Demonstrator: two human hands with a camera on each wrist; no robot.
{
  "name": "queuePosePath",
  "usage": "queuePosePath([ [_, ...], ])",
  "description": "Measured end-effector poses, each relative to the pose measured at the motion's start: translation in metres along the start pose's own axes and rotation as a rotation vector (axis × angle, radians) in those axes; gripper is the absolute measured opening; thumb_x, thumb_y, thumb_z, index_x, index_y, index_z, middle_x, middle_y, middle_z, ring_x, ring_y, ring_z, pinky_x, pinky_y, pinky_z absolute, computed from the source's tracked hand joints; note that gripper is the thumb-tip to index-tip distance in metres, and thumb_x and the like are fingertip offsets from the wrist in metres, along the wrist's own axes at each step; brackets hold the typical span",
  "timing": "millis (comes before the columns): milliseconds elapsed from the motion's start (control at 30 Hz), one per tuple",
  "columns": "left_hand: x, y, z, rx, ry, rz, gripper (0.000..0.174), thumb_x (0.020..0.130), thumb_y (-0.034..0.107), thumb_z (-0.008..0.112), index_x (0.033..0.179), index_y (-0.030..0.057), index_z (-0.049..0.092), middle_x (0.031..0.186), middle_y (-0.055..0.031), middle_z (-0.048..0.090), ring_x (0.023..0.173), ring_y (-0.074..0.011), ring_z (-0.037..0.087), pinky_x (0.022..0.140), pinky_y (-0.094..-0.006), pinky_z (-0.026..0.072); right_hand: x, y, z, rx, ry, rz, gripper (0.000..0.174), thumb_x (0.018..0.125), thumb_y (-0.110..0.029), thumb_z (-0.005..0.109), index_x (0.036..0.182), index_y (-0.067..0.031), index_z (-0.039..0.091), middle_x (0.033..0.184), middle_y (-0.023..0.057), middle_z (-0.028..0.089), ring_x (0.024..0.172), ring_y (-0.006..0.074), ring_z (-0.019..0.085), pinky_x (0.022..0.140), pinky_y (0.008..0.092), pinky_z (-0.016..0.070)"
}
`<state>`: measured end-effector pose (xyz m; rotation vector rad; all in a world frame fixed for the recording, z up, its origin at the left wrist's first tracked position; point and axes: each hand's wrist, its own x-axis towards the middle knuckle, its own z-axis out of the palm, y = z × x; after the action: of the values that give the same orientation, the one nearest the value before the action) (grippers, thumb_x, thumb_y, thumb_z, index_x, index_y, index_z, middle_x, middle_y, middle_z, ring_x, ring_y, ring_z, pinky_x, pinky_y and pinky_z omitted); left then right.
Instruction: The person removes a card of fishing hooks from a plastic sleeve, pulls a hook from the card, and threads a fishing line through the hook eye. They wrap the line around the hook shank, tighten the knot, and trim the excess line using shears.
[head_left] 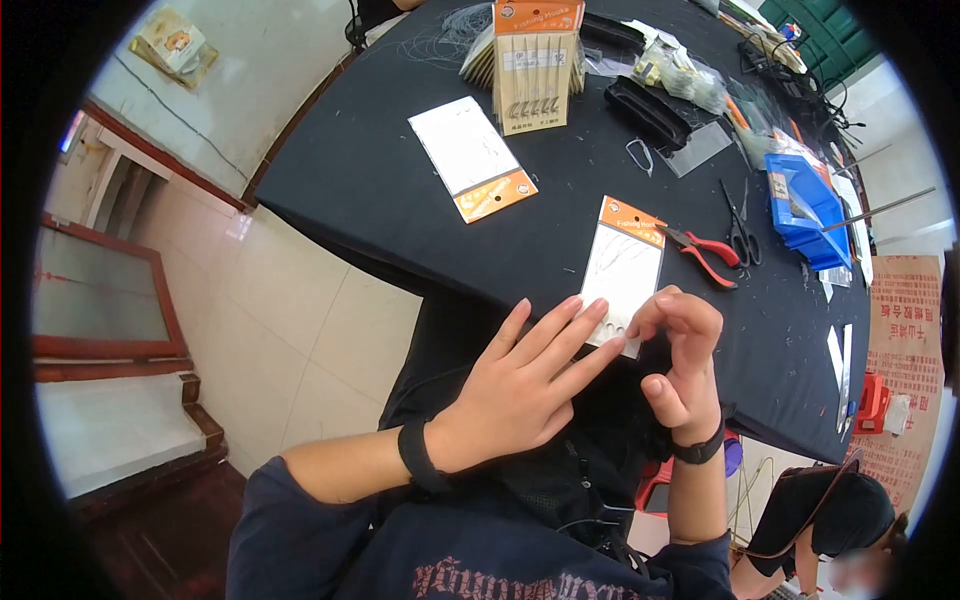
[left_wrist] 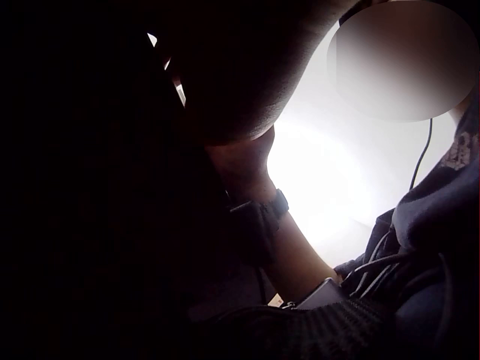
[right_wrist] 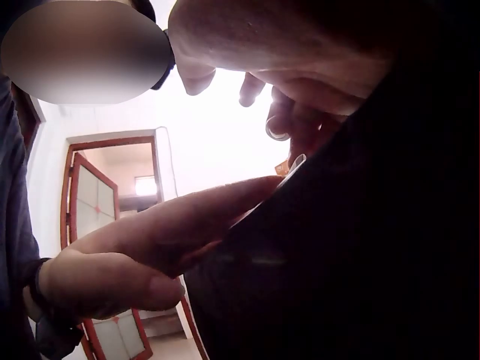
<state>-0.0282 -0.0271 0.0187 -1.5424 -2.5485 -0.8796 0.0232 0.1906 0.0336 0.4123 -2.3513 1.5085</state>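
Observation:
A white card with an orange "Fishing Hooks" header [head_left: 622,262] lies at the table's near edge, thin dark lines across its face and small round marks near its lower end. My left hand [head_left: 520,385] reaches over from the left, fingers spread and straight, fingertips on the card's lower part. At the lower right corner, my right hand [head_left: 690,355] touches the card with bent fingertips, its thumb held apart. In the right wrist view, the right hand [right_wrist: 300,64] is above the left hand [right_wrist: 142,251]. The left wrist view is mostly dark, with the right forearm [left_wrist: 300,255] showing.
Beyond lie a second orange-headed card [head_left: 465,150], a stack of hook packets [head_left: 535,75] and a black case [head_left: 648,112]. Red-handled pliers [head_left: 712,250], black scissors [head_left: 742,235] and a blue bin [head_left: 805,210] are to the right. Another person [head_left: 830,520] bends at lower right.

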Motion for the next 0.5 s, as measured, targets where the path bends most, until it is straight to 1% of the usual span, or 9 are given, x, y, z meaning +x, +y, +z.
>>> queuePosePath([
  [267, 0.0005, 0.0001, -0.0005, -0.014, 0.007, -0.007, 0.074, 0.074, 0.016, 0.067, 0.146, 0.0233, 0.053, 0.156, -0.0102, 0.043, 0.143, -0.0274, 0.04, 0.12, -0.0518, 0.0123, 0.0008, 0.0031, 0.0008, 0.002, 0.019, -0.011, 0.07, 0.088, -0.052, 0.065, 0.134, -0.0091, 0.036, 0.089, 0.0079, 0.048, 0.082, 0.0185, 0.045, 0.076, 0.0342, 0.0377],
  [400, 0.0002, -0.0002, 0.0017, 0.009, 0.022, -0.002, 0.073, 0.074, 0.016, 0.066, 0.146, 0.023, 0.053, 0.155, -0.0103, 0.043, 0.143, -0.0273, 0.041, 0.12, -0.0516, 0.0138, 0.0002, 0.0014, -0.0002, -0.005, 0.001, 0.009, 0.068, 0.088, -0.051, 0.065, 0.134, -0.0096, 0.035, 0.09, 0.0082, 0.049, 0.083, 0.0187, 0.047, 0.077, 0.0342, 0.0384],
  [500, -0.0003, -0.0007, 0.0025, -0.006, 0.023, -0.002, 0.072, 0.075, 0.015, 0.066, 0.145, 0.023, 0.053, 0.155, -0.0104, 0.043, 0.143, -0.0273, 0.04, 0.12, -0.0515, 0.0127, -0.0012, 0.0005, 0.0005, 0.003, 0.02, 0.023, 0.068, 0.088, -0.05, 0.064, 0.134, -0.0097, 0.035, 0.09, 0.0082, 0.049, 0.083, 0.0187, 0.047, 0.077, 0.0342, 0.0386],
])
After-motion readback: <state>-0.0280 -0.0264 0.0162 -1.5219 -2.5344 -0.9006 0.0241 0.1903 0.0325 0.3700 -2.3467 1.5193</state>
